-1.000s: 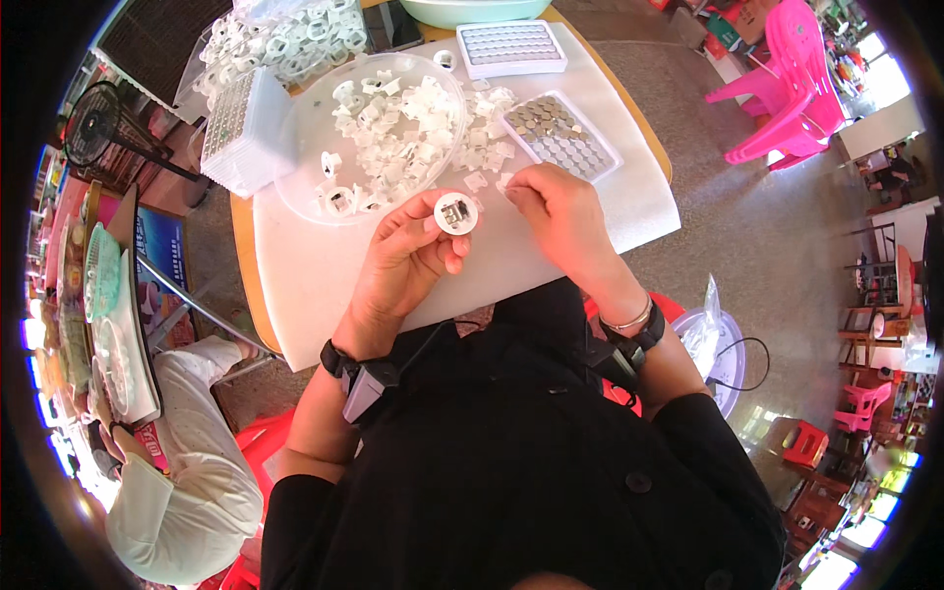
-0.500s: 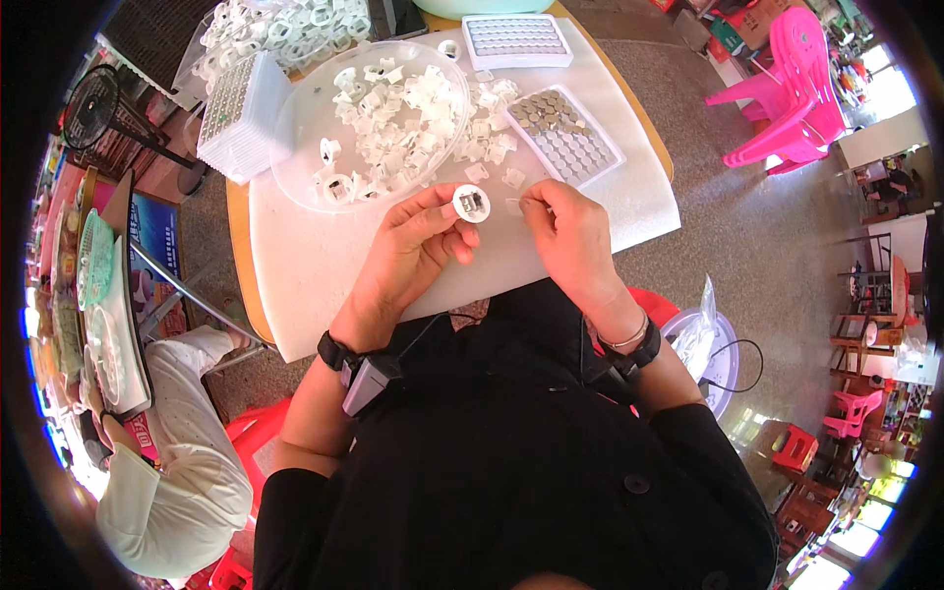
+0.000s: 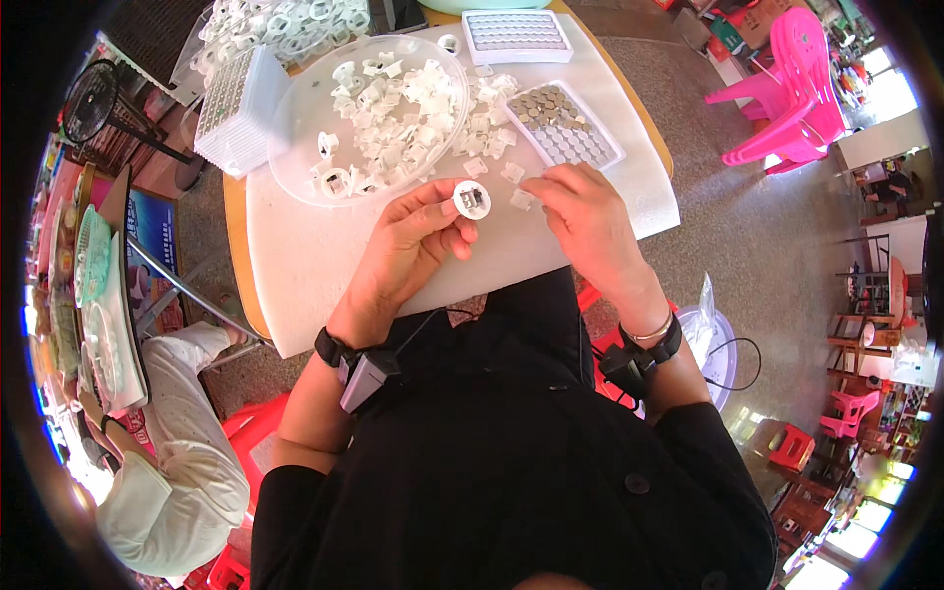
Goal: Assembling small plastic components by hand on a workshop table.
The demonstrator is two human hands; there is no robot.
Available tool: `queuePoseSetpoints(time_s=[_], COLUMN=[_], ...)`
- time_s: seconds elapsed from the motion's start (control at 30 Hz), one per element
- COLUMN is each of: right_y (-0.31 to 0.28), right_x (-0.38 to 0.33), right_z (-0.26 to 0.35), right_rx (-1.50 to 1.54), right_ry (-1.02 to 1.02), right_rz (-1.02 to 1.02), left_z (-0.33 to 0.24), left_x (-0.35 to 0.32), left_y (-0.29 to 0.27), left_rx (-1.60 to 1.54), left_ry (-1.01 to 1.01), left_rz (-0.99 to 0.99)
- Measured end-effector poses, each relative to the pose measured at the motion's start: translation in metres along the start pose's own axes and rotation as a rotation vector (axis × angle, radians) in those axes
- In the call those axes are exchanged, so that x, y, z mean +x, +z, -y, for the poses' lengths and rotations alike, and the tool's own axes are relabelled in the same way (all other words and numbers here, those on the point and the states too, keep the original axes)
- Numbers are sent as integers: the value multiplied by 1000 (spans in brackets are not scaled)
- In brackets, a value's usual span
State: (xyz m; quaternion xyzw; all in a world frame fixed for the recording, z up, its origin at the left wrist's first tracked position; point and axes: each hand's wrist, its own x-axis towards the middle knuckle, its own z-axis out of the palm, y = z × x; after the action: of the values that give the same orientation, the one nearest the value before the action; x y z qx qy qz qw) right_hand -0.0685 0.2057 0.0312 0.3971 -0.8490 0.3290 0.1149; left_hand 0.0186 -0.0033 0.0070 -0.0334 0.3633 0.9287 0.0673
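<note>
My left hand (image 3: 413, 241) pinches a small round white plastic part (image 3: 471, 200) between thumb and fingers, just above the white board (image 3: 295, 265). My right hand (image 3: 580, 211) rests on the board to the right, fingertips down among loose small white square pieces (image 3: 515, 173); whether it pinches one I cannot tell. Just beyond it lies a white grid tray (image 3: 565, 123) partly filled with small metal discs. A clear round dish (image 3: 295, 138) heaped with white plastic parts sits beyond my left hand.
A second white grid tray (image 3: 516, 35) lies at the far edge, a stack of trays (image 3: 236, 103) at the far left. Another seated person in white (image 3: 177, 462) is at lower left. Pink plastic chairs (image 3: 787, 88) stand at right.
My left hand has kept hold of the round part and shifted slightly right. My right hand has stretched toward the loose pieces beside the disc tray.
</note>
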Motion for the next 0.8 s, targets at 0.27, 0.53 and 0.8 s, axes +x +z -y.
queuePoseSetpoints(time_s=[0.27, 0.53, 0.8], right_y=[9, -2, 6], right_x=[4, 8, 9], right_z=[-11, 36, 40], right_rx=[-71, 392, 319], right_ry=[-213, 33, -68], right_rz=[19, -101, -94], left_z=[1, 1, 3], left_x=[1, -2, -1], left_y=[0, 1, -1], left_rx=[4, 26, 48], left_ry=[-4, 0, -22], left_rz=[31, 35, 39])
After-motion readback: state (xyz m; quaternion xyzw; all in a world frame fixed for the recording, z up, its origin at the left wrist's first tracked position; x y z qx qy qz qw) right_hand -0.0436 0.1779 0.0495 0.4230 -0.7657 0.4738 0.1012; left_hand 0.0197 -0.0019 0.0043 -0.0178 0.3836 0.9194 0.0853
